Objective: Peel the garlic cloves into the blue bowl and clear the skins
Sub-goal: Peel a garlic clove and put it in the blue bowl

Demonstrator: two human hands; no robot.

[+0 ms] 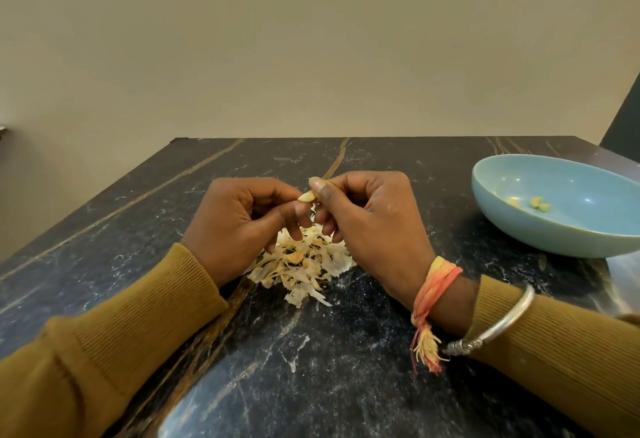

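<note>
Head view looks down on both hands meeting just above the pile of skins [304,264], and between them sits one garlic clove [307,197]. Left hand [239,216] has its fingers curled in, thumb and forefinger pinching the clove's left end. Right hand [370,219] pinches the other end, thumb laid across the top and the other fingers curled down toward the pile. So both hands grip the same clove, neither one free. The clove lies roughly crosswise, long axis running hand to hand, raised above the far edge of the pile and not touching it. It looks small, pale yellow and glossy, with what may be a papery bit hanging beneath it, too small to be sure. Now the relation that matters: the blue bowl [540,233] stands well to the right of the pile, on the right hand's side, so the right hand is plainly the nearer one for the drop. A few peeled cloves [533,203] lie in its bottom. By my reading this clove is nearly peeled, and the carry calls for a rightward move away from the pile. The pile itself is a loose, flaky white-and-tan heap on the dark table [311,368], not yet cleared.
</note>
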